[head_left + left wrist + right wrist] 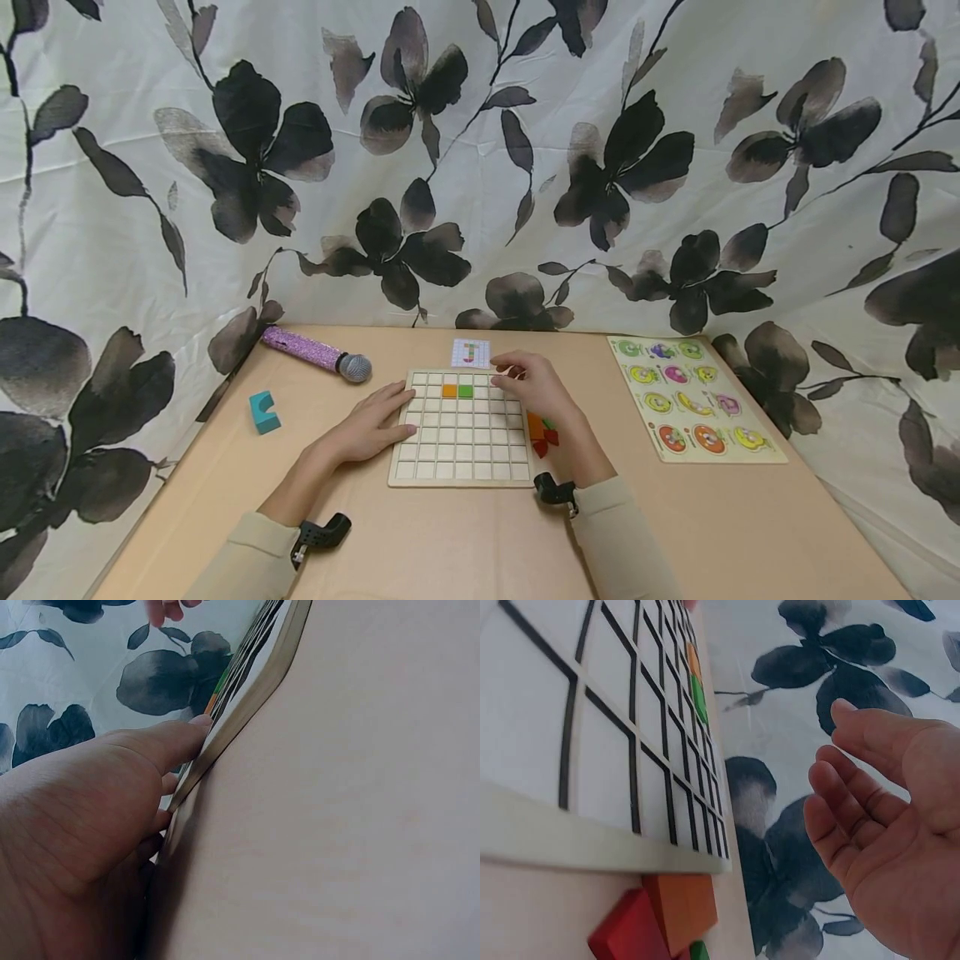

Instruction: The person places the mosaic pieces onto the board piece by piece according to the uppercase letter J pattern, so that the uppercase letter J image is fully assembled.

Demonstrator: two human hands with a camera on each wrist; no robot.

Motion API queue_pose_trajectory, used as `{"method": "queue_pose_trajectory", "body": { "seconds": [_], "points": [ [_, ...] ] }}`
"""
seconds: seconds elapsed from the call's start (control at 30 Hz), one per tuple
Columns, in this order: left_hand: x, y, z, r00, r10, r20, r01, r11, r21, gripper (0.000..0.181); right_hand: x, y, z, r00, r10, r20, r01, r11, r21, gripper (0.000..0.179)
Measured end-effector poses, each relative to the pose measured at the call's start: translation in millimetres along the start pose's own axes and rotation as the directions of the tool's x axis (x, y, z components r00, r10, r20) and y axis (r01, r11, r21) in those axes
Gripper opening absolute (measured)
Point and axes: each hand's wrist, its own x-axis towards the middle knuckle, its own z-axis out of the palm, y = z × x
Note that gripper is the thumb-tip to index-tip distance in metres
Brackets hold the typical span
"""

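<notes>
A pale wooden grid board (465, 454) lies on the table, with an orange square (449, 391) and a green square (465, 391) side by side near its far edge. Along the board's left edge rests my left hand (371, 425), fingers extended; its thumb touches the rim in the left wrist view. My right hand (540, 387) hovers over the far right corner, fingers loosely bent and nothing between them in the right wrist view. Beneath it, beside the board's right edge, are an orange block (682, 907), a red block (630, 926) and a bit of green.
Just beyond the board lies a small card (470, 353) printed with a coloured shape on a grid. A glittery purple microphone (311, 350) and a teal block (264, 412) are on the left. At right lies a fruit-picture board (697, 400). Behind the table hangs a floral cloth (480, 183).
</notes>
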Motion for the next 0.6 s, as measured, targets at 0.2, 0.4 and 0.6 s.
{"method": "queue_pose_trajectory", "body": {
  "seconds": [0.2,0.4,0.6],
  "points": [
    [0.3,0.3,-0.5,1.0,-0.006,0.005,0.006,1.0,0.0,0.073,-3.0,6.9,-10.7,1.0,0.007,0.006,-0.007,0.999,-0.034,0.033],
    [0.2,-0.8,-0.6,1.0,-0.009,0.013,0.009,1.0,-0.007,0.074,-5.3,12.5,-20.0,0.998,0.068,0.02,-0.067,0.997,-0.037,0.029],
    [-0.7,0.6,-0.8,1.0,-0.009,0.009,0.009,1.0,-0.01,0.074,-7.4,14.8,-25.6,0.992,0.117,0.04,-0.116,0.993,-0.027,0.029]
  ]
}}
